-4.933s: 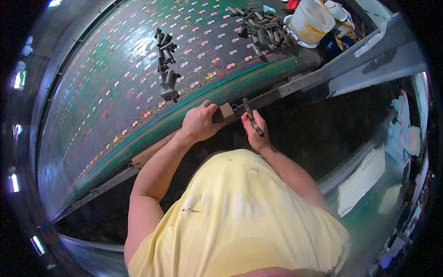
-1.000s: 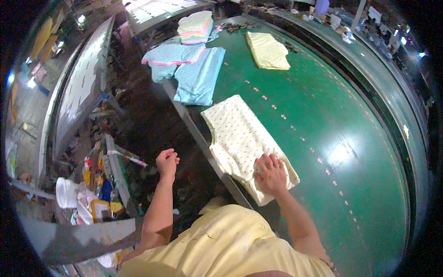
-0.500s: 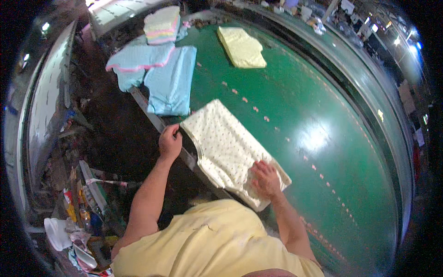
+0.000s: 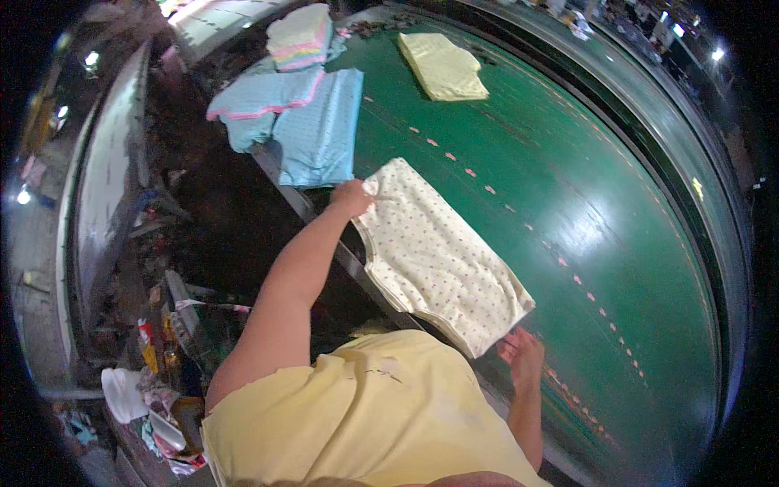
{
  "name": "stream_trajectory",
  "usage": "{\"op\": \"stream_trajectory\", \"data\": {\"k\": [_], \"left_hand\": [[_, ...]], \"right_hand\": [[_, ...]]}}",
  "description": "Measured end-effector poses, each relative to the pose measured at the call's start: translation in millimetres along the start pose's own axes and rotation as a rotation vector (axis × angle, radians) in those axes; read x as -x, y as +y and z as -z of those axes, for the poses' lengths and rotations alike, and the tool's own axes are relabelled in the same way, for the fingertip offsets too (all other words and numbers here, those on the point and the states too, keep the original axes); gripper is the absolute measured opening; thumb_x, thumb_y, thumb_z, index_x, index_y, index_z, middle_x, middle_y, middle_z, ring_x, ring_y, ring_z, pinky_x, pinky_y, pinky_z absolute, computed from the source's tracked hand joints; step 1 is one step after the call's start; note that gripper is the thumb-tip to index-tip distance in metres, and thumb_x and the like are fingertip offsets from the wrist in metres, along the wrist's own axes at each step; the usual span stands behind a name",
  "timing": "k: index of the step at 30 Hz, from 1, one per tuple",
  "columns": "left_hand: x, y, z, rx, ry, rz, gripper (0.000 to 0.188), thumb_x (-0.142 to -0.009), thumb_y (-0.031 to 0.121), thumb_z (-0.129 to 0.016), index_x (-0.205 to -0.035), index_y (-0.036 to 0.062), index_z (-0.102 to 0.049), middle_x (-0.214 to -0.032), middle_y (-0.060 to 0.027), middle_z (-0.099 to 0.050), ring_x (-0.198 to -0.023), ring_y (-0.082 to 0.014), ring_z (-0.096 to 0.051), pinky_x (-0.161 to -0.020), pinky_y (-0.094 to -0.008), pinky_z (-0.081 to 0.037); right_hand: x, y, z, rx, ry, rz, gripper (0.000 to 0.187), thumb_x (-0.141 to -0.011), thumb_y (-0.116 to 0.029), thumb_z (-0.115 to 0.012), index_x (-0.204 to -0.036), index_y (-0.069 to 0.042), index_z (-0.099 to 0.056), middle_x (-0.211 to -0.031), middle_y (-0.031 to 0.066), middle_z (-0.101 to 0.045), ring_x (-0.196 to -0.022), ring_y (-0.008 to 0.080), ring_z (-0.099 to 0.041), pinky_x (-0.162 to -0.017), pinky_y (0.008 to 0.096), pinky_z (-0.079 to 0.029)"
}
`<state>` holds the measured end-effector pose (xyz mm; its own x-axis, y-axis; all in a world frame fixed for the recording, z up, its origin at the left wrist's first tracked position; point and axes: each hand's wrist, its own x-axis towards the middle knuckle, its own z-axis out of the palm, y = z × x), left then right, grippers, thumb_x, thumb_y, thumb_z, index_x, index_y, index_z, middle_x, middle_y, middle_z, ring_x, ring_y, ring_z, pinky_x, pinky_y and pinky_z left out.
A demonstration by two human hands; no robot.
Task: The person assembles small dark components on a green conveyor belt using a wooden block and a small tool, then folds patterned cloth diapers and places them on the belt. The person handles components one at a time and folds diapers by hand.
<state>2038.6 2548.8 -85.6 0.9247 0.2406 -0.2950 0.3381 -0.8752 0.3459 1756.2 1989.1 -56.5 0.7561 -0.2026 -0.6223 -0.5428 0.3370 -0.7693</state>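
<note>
One white cloth [image 4: 442, 260], folded and full of tiny dots, lies on one green table [image 4: 503, 130], right in front of the person. There are two hands. The left hand [image 4: 353, 199] is at the cloth's 10 o'clock corner, and its grip holds that corner, with small creases beside it. The right hand [image 4: 523, 355] is at 5 o'clock, its fingers bent close by the cloth's edge; I cannot tell if that grip holds any of it. Going by the dotted cloth, at least two blue cloths [image 4: 324, 130] are between 10 and 11 o'clock, and one has a pink edge. One pile of cloth [image 4: 299, 36] with colored edges is at 11 o'clock. One yellow cloth [image 4: 442, 69] lies at 12 o'clock. One white tub [image 4: 122, 395] is at 8 o'clock, well apart from the cloth
</note>
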Motion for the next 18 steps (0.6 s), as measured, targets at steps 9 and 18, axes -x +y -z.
{"op": "stream_trajectory", "data": {"k": [9, 18], "left_hand": [[-30, 17, 13, -0.201, -0.105, -0.054, 0.056, -0.087, 0.052, -0.09, -0.11, 0.0013, -0.085, -0.113, -0.0224, -0.083, -0.108, -0.0362, -0.081, -0.094, -0.0497, -0.065], [-23, -7, -2, 0.184, -0.051, -0.235, 0.069, -0.071, 0.046, -0.091, -0.12, -0.0023, -0.08, -0.128, -0.028, -0.077, -0.123, -0.0423, -0.074, -0.104, -0.0476, -0.059]], "right_hand": [[5, 26, -11, -0.079, 0.09, 0.038, 0.034, -0.112, -0.016, -0.064, -0.14, 0.003, -0.066, -0.107, 0.0127, -0.081, -0.075, 0.0236, -0.078, -0.062, 0.0356, -0.065], [-9, 39, -55, 0.057, 0.202, 0.072, 0.015, -0.103, -0.012, -0.074, -0.111, 0.0, -0.07, -0.092, 0.006, -0.073, -0.07, 0.0189, -0.07, -0.062, 0.0346, -0.062]]}}
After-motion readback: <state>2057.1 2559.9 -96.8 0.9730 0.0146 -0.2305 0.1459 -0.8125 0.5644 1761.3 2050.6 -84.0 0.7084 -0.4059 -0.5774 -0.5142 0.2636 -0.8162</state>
